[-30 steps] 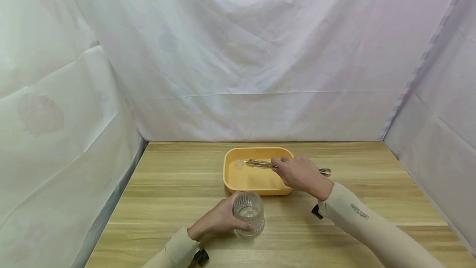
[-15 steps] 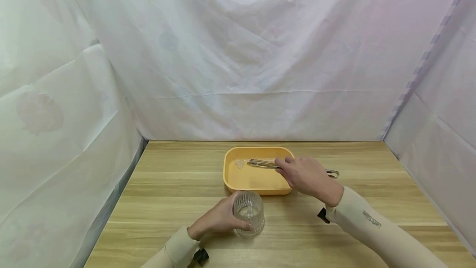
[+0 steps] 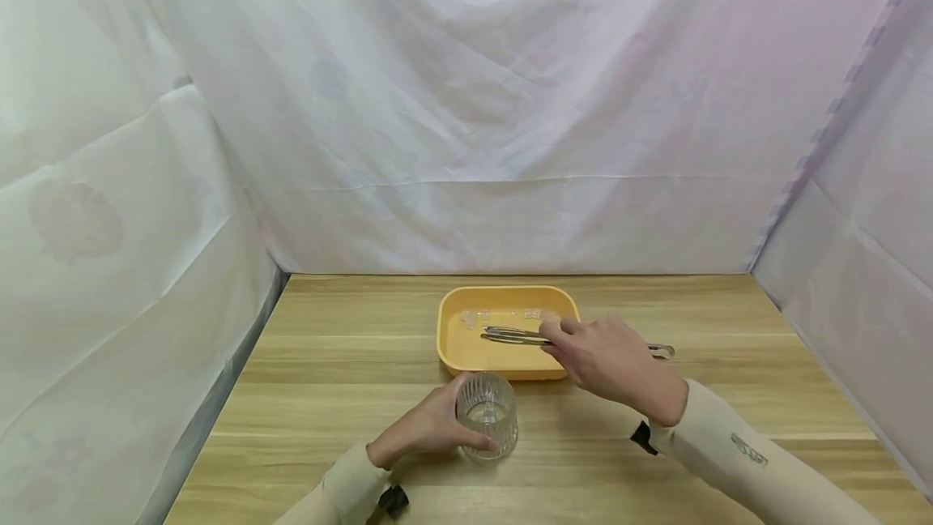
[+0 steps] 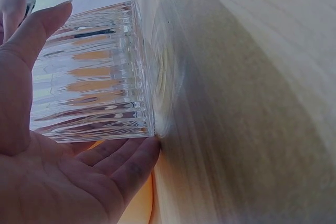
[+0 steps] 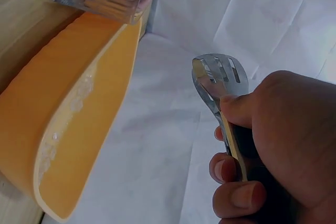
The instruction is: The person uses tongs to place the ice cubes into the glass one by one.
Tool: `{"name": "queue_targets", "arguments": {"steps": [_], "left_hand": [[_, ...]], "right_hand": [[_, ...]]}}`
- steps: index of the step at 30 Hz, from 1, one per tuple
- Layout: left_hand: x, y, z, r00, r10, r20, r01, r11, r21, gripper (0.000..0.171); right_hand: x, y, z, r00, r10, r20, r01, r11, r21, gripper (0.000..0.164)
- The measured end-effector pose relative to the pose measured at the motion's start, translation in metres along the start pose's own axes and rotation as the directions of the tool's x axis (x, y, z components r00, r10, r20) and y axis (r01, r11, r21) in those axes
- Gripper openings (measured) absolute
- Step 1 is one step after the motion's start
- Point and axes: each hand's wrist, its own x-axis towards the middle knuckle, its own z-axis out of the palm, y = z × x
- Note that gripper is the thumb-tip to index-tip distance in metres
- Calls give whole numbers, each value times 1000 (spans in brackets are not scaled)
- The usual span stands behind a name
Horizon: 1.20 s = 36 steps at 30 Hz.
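Your hands work well apart, both clamped on something: at left, your left hand point(image 3: 428, 426) curls round the ribbed glass point(image 3: 490, 410), standing on the near table point(image 3: 350, 395), where a loose hold could let it tip if bumped. Just beyond, clear pieces point(image 3: 470, 319) lie along the far side of the yellow tray point(image 3: 466, 352), probably slick enough to skid. At right, your right hand point(image 3: 619, 359) grips metal tongs point(image 3: 513, 336) above it; a low swing could clip rim or glass.
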Motion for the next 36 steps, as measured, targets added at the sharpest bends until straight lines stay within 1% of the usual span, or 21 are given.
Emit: {"name": "queue_targets", "arguments": {"steps": [3, 9, 12, 16, 22, 36], "left_hand": [[0, 1, 0, 1000, -7, -1, 7, 1000, 1, 88], [0, 0, 1, 1000, 6, -1, -6, 1000, -1, 85], [0, 0, 1, 1000, 7, 1, -7, 1000, -3, 85], [-1, 0, 1, 1000, 11, 3, -11, 1000, -4, 86], [-1, -1, 1, 1000, 14, -3, -14, 1000, 0, 84], [0, -1, 1, 1000, 9, -5, -9, 1000, 17, 82]], "right_hand": [[-2, -4, -4, 1000, -8, -6, 8, 1000, -14, 19], [-5, -13, -9, 999, -35, -29, 35, 999, -16, 27], [-7, -16, -8, 999, -46, -26, 46, 999, -17, 23], [-8, -19, -9, 999, -43, 2, 44, 999, -13, 17], [-11, -22, -6, 998, -35, 50, 35, 999, -10, 18], [-13, -25, -4, 995, -13, 97, 11, 1000, 22, 18]]}}
